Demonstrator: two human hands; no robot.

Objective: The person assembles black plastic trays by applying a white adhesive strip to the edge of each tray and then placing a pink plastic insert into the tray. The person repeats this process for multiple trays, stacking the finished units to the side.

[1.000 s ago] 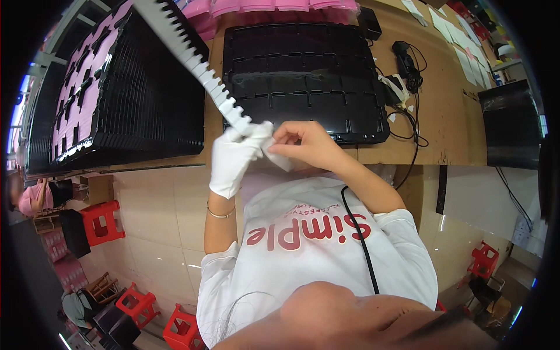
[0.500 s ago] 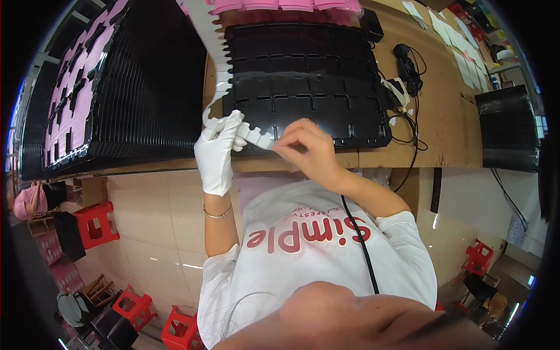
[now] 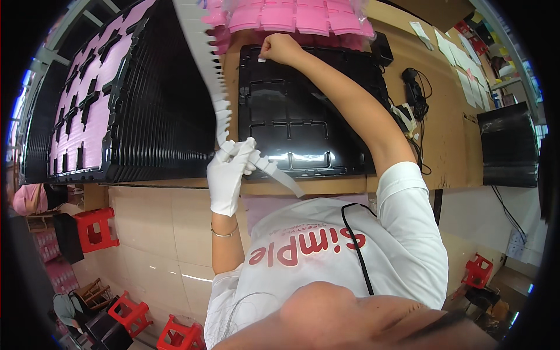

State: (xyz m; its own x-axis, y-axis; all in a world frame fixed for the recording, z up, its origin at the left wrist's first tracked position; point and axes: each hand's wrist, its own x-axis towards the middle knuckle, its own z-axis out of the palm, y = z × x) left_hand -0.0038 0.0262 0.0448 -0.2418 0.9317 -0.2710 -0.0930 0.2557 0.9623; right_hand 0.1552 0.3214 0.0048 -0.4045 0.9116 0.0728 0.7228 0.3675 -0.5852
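Note:
My left hand [image 3: 226, 184], in a white glove, is closed on a long white notched strip [image 3: 204, 52]. The strip comes down from the far edge beside the stack of trays, and its loose end hangs to the right of the glove. My bare right hand [image 3: 281, 49] reaches to the far left corner of a black moulded plastic tray [image 3: 280, 108]. Between its thumb and fingertips is a small white piece [image 3: 261, 59], like a sticker, at the tray's rim. Whether the piece touches the tray I cannot tell. My forearm covers part of the tray's right half.
A tall stack of black trays [image 3: 157, 99] with pink material on top stands left. Bagged pink pieces [image 3: 297, 17] lie beyond the tray. Right of it are a black device [image 3: 413, 87] with cables and white papers [image 3: 461, 58]. Red stools [image 3: 96, 228] stand on the floor.
My right hand has moved from the strip's end to the tray's far left corner with a small white piece. The strip's end now hangs free. My left hand still grips the strip.

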